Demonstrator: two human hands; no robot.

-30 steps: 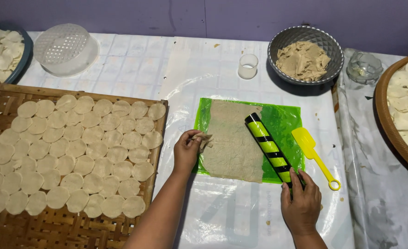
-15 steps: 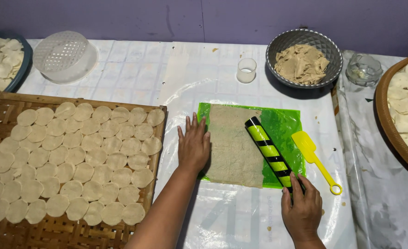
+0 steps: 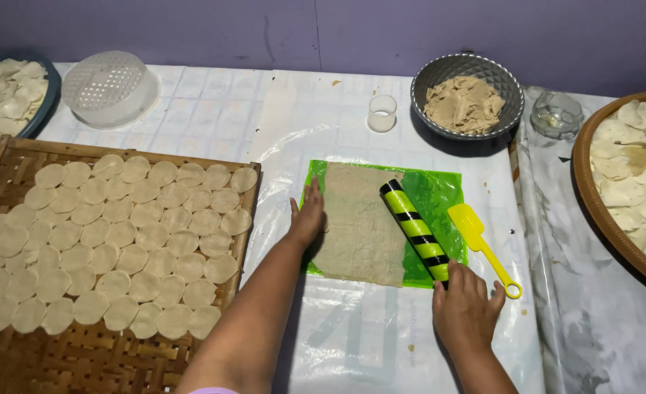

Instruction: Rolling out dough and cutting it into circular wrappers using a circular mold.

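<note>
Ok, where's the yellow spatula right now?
In the head view, the yellow spatula lies right of centre on the table, its blade on the right edge of the green sheet, just right of the striped rolling pin and above the right hand.

bare tablecloth (image 3: 352,343) below sheet, spatula (image 3: 480,244) crowding right

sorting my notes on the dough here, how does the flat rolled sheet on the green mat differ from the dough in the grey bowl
The flat rectangular dough sheet lies spread thin and smooth on the green plastic mat; the dough in the grey patterned bowl sits as a loose, ragged heap. The sheet covers a broader area than the heap. The left hand rests at the sheet's edge and the striped yellow-black roller lies on it, while the heap is untouched. Both share a pale beige colour.
</note>
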